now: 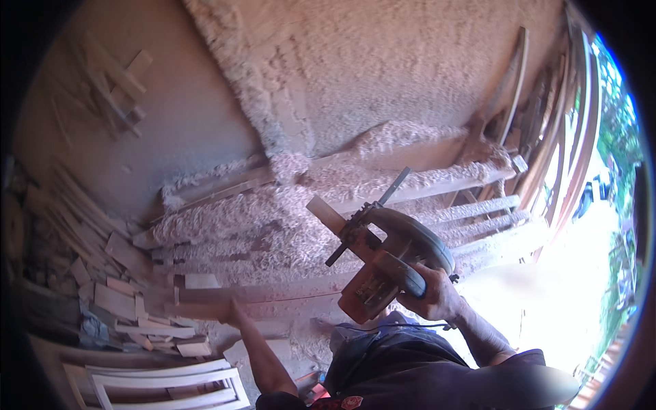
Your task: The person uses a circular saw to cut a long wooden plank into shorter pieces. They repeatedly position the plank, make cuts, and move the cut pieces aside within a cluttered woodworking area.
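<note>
My right hand [434, 294] grips the rear handle of a circular saw [383, 266] with an orange body and a dark round blade guard. I hold it in the air above shaving-covered planks. A short pale wood block [326, 212] lies just beyond the saw's front end. My left hand [235, 311] reaches forward and rests on the edge of a long plank [273, 295] lying across in front of me. Its fingers are too small and blurred to tell whether they grip the plank.
Thick wood shavings [273, 219] cover the stacked planks and the ground behind. Short offcuts [130, 301] are piled at the left. A white wooden frame [164, 386] stands at the lower left. Curved wooden strips [567, 137] lean at the right beside sunlit ground.
</note>
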The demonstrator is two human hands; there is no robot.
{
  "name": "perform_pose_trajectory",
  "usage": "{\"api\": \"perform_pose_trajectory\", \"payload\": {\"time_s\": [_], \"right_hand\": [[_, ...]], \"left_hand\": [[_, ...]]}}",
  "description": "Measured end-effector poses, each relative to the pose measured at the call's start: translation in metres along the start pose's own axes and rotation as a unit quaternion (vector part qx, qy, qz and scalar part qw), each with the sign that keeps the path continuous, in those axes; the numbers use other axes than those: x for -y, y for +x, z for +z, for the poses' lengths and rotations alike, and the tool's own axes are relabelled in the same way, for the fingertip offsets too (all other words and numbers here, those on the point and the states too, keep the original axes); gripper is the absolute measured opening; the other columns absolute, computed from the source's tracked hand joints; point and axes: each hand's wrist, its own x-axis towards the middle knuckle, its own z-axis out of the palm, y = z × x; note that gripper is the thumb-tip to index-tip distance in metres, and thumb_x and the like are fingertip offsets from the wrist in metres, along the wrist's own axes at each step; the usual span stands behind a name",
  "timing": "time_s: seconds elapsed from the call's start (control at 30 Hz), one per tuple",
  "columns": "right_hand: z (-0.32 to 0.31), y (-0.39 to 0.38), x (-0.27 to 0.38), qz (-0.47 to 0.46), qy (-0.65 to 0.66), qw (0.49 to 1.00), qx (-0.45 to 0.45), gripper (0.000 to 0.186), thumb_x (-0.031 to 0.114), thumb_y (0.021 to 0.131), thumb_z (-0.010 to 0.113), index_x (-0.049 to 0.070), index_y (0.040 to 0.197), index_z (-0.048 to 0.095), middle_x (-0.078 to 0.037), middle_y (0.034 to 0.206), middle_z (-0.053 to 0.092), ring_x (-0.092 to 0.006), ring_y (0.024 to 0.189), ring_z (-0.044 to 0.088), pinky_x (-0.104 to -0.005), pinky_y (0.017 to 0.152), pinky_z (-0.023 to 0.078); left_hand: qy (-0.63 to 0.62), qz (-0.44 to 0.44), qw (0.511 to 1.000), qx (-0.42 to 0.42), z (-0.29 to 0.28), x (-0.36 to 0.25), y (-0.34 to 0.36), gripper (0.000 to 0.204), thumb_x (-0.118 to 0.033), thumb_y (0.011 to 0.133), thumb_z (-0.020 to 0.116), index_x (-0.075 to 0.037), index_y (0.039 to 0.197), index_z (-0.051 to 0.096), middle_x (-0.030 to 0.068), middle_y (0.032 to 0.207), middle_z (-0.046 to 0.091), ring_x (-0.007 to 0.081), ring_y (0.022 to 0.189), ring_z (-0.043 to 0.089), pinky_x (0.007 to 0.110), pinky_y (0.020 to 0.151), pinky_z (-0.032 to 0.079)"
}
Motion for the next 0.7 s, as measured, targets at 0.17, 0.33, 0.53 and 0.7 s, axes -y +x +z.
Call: {"api": "perform_pose_trajectory", "payload": {"time_s": [0.17,0.33,0.53,0.7], "right_hand": [[-0.059,-0.087,-0.059,0.063,0.0,0.987,-0.15,0.052,0.016,0.082,0.079,0.002,0.13,0.064,-0.02,0.098,0.075,-0.0376,0.094,0.076,-0.0434,0.081,0.059],[-0.086,-0.155,-0.078,0.162,0.029,0.928,-0.334,0.049,0.014,0.082,0.081,0.001,0.127,0.065,-0.018,0.1,0.076,-0.0288,0.092,0.077,-0.0403,0.082,0.059],[-0.107,-0.225,-0.086,0.201,0.17,0.814,-0.517,0.05,0.006,0.081,0.071,0.002,0.131,0.066,-0.004,0.115,0.073,-0.0122,0.102,0.068,-0.0317,0.092,0.056],[-0.125,-0.289,-0.109,0.183,0.167,0.755,-0.607,0.056,0.003,0.08,0.063,-0.001,0.135,0.065,-0.007,0.12,0.071,-0.0162,0.11,0.067,-0.0353,0.099,0.053]], "left_hand": [[-0.21,-0.15,0.943,0.212,-0.003,-0.012,0.005,0.088,-0.028,0.081,0.088,0.01,0.142,0.037,0.0252,0.132,0.061,0.0381,0.112,0.068,0.049,0.089,0.064],[-0.207,-0.086,0.932,0.285,0.034,-0.043,-0.044,0.086,-0.031,0.083,0.085,0.009,0.144,0.038,0.0242,0.136,0.058,0.0376,0.117,0.065,0.05,0.094,0.06],[-0.231,-0.053,0.915,0.328,0.05,-0.081,-0.107,0.084,-0.035,0.087,0.081,0.007,0.146,0.039,0.0232,0.141,0.055,0.037,0.123,0.062,0.051,0.099,0.056],[-0.274,-0.024,0.88,0.387,0.042,-0.119,-0.176,0.082,-0.038,0.089,0.078,0.005,0.149,0.04,0.0222,0.145,0.052,0.0365,0.127,0.059,0.052,0.103,0.052]]}}
